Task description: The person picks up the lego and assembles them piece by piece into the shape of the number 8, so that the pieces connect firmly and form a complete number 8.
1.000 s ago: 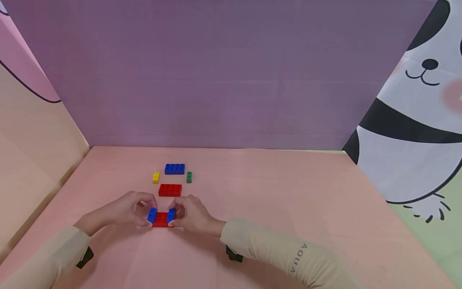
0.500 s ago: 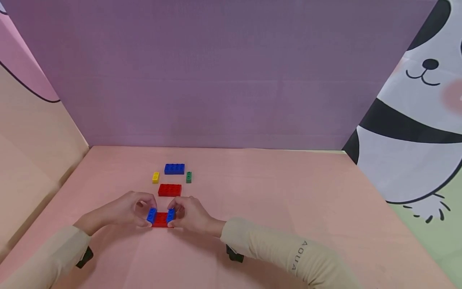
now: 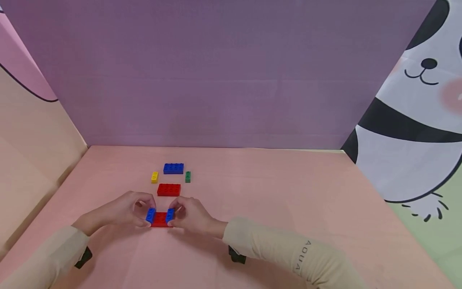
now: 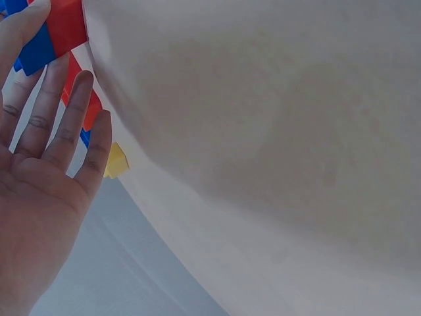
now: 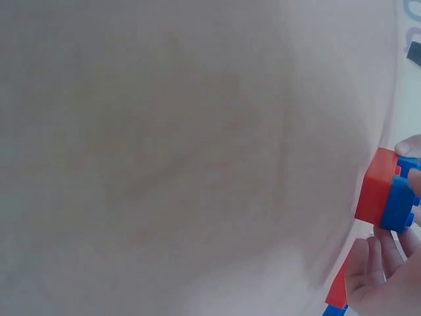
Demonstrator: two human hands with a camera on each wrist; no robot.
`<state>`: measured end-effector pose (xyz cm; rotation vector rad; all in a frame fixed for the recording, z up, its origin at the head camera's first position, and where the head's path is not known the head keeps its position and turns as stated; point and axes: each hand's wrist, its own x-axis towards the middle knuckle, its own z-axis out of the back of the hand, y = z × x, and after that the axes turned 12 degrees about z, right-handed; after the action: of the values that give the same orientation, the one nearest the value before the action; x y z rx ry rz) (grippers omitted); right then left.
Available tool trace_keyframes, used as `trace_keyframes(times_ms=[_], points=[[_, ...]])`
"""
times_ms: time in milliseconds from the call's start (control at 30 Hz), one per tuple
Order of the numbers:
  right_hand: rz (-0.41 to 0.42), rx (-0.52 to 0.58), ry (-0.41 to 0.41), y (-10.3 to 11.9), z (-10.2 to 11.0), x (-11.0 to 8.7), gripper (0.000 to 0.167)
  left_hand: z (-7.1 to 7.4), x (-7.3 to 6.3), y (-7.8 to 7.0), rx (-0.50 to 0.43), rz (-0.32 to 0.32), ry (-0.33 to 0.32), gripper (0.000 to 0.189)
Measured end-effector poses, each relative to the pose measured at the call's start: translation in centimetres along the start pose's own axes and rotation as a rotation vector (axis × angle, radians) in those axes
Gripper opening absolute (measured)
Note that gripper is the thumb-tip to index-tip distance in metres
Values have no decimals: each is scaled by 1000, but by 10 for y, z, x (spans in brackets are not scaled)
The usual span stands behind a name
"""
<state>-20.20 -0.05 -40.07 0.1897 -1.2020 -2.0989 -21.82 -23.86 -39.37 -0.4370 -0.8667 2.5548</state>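
A red toy brick (image 3: 160, 220) lies on the pink table with a small blue brick on top of each end. My left hand (image 3: 126, 208) pinches the left blue brick (image 3: 150, 215) between thumb and fingertip, while its other fingers extend loosely in the left wrist view. On the opposite end, my right hand (image 3: 193, 214) pinches the right blue brick (image 3: 170, 215). The right wrist view shows that blue brick (image 5: 396, 204) against the red brick (image 5: 375, 187), with its studs facing away from the red. Part of the right blue brick is covered by the fingers.
Just behind the hands lies a second red brick (image 3: 169, 190). Farther back are a yellow brick (image 3: 155, 177), a small green brick (image 3: 188, 177) and a larger blue brick (image 3: 173, 168). A purple wall (image 3: 216, 80) closes off the table's (image 3: 288, 192) far edge.
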Motion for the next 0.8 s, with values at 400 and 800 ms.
trace_keyframes(times_ms=[400, 800], points=[[-34, 28, -40, -1, -3, -1, 29, -1, 0, -1, -25, 13, 5, 35], [-72, 40, -48, 0, -2, 0, 26, -1, 3, 3, -16, 13, 23, 34]])
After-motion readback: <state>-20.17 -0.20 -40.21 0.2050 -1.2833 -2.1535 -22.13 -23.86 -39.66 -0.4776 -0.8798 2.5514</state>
